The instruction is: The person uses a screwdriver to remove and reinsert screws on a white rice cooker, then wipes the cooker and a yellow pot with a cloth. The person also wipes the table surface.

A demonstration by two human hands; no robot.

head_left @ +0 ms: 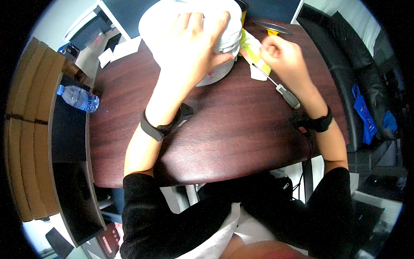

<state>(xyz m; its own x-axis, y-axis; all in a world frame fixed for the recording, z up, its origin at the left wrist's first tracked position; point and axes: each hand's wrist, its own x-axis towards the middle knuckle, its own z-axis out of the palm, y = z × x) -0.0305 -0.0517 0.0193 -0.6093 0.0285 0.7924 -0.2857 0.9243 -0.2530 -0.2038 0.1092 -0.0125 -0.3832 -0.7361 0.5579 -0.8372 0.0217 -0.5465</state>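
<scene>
Black sleeves (pixel 144 203) nearest, left hand (pixel 193 41) splays across white bucket (pixel 158 31), right hand (pixel 285 57) curls beside it, grip unclear

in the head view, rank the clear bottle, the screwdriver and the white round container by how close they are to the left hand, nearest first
From the left hand:
1. white round container, right under the hand
2. screwdriver, on the table to its right
3. clear bottle, far over to its left
</scene>
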